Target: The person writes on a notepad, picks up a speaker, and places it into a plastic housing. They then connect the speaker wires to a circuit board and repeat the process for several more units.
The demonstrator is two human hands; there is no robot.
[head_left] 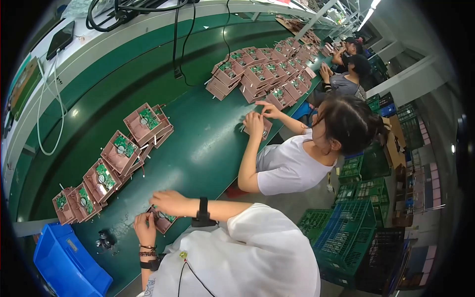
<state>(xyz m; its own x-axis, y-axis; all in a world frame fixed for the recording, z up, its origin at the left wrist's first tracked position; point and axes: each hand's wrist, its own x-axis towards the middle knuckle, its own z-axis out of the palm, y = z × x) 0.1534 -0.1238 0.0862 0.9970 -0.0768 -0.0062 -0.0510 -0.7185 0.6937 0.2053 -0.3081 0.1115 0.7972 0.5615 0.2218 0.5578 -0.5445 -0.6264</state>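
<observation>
On the green table close to my body lies a pink plastic housing (165, 225) with a green circuit board inside. My left hand (144, 229), with bracelets and a black band at the wrist, is closed on its left side. Over its far edge lies my right hand (170, 203), with a black strap on the wrist. The right fingers are bent and closed; what is in them is hidden. Left of the hands sits a small cluster of dark parts (105, 241), with tiny bits scattered around it.
Stacked pink housings with circuit boards (118, 151) stand at the left; a larger group (267, 72) stands farther along. A blue bin (69, 260) is at the lower left. Beside me a co-worker (297, 158) handles another housing. Green crates (346, 222) stand at the right.
</observation>
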